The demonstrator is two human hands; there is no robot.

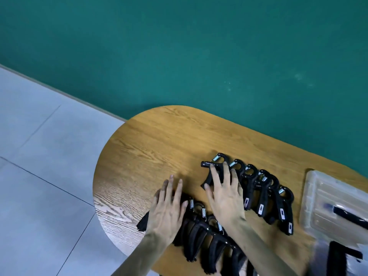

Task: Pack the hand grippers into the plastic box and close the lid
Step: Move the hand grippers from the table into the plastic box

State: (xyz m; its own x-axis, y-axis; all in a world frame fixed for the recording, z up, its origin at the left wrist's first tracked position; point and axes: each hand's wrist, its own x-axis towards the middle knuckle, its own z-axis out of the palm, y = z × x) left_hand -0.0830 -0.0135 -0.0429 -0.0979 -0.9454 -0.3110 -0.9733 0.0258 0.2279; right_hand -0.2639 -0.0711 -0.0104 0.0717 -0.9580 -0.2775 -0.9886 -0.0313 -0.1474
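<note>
Two bare hands down flat on the desk [151, 140], both spread over the black hand grippers. Left hand [169, 210] lying open, fingers [171, 188] straight and slightly apart, palm pressing on the near row of hand grippers [201, 236] without curling round any. Silver springs of that row poking out just right of the left palm, handles running back toward the wrist. Right hand [225, 198] also open, fingers [216, 176] straight and fanned, resting on the end gripper [209, 168] of the far row [266, 196]. Rest of that far row lined up right of the right fingers, loops and springs pointing away, white labels showing on the handle ends. Clear plastic box [326, 198] well right of the right hand, at the desk's edge, blurred; a dark piece [350, 215] on or in it, cannot tell which. Lid state impossible to tell. Green wall [179, 46] beyond the fingertips, grey tiled floor [39, 156] left of the left hand.
</note>
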